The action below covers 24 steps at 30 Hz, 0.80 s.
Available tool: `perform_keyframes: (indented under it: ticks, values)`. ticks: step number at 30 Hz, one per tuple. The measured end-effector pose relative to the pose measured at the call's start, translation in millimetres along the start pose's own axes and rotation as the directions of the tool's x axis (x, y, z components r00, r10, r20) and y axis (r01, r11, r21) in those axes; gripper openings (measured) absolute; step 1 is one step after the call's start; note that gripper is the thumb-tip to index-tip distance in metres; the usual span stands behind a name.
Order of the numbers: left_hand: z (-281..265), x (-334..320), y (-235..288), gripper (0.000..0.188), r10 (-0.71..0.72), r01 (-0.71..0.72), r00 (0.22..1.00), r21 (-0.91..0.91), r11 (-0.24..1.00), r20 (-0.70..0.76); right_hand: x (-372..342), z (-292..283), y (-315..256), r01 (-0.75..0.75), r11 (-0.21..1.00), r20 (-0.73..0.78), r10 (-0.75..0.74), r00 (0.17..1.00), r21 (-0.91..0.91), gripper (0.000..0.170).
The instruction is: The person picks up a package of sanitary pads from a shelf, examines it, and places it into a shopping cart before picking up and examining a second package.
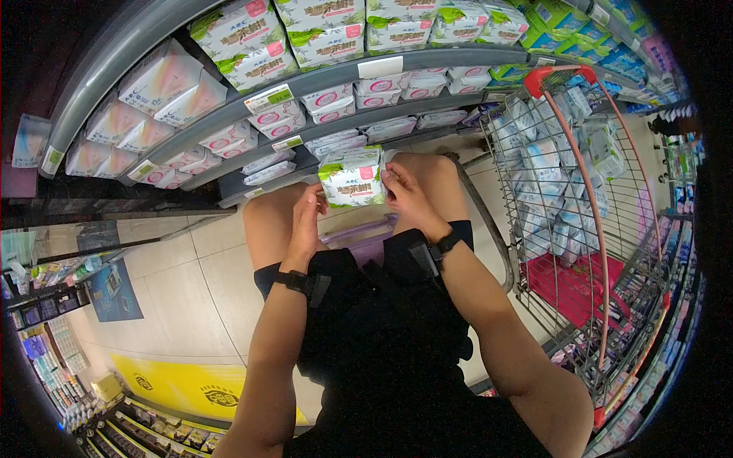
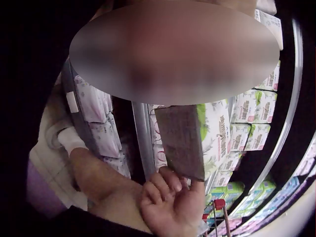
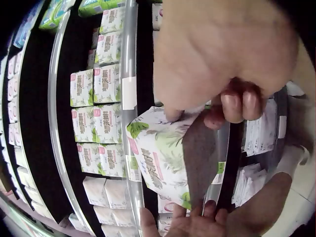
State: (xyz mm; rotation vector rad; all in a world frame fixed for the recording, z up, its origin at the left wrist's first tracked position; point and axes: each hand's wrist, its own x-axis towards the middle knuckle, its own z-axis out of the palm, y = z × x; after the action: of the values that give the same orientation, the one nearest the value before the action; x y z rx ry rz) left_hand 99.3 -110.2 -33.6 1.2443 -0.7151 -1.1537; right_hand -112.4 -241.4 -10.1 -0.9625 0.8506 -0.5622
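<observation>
A white and green ABC pack of sanitary pads (image 1: 351, 182) is held level above the knees, its printed front up in the head view. My left hand (image 1: 305, 221) holds its left end; in the left wrist view the fingers (image 2: 160, 190) bend at the pack's lower edge beside its plain grey side. At the right end, my right hand (image 1: 414, 202) grips the pack between thumb and fingers. The right wrist view shows the right hand (image 3: 222, 59) over one end of the pack, with the left fingertips (image 3: 180, 212) at the opposite end.
Shelves of matching packs (image 1: 324, 34) stand in front, with white packs (image 1: 149, 99) at the left. A wire shopping cart (image 1: 603, 252) on the right holds many packs and a red bag (image 1: 565, 286). A purple stool (image 1: 370, 248) shows between the legs. Tiled floor (image 1: 187, 290) lies left.
</observation>
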Motion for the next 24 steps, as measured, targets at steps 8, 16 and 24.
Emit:
perform_keyframes:
  ticks: [8,16,24]
  values:
    - [6,1,16,0.049,0.099,-0.099,0.995,-0.046,0.994,-0.004,7,-17,12,-0.006,1.0,0.163,0.008,0.987,-0.013,0.038]
    - [15,-5,17,0.049,0.069,-0.059,0.993,-0.103,0.993,0.095,15,-17,22,0.207,0.978,0.091,-0.204,0.975,-0.028,0.025]
    - [19,-9,12,0.045,-0.015,0.018,0.999,-0.111,0.994,0.034,-10,7,-13,-0.032,0.992,0.121,0.046,0.992,-0.122,0.044]
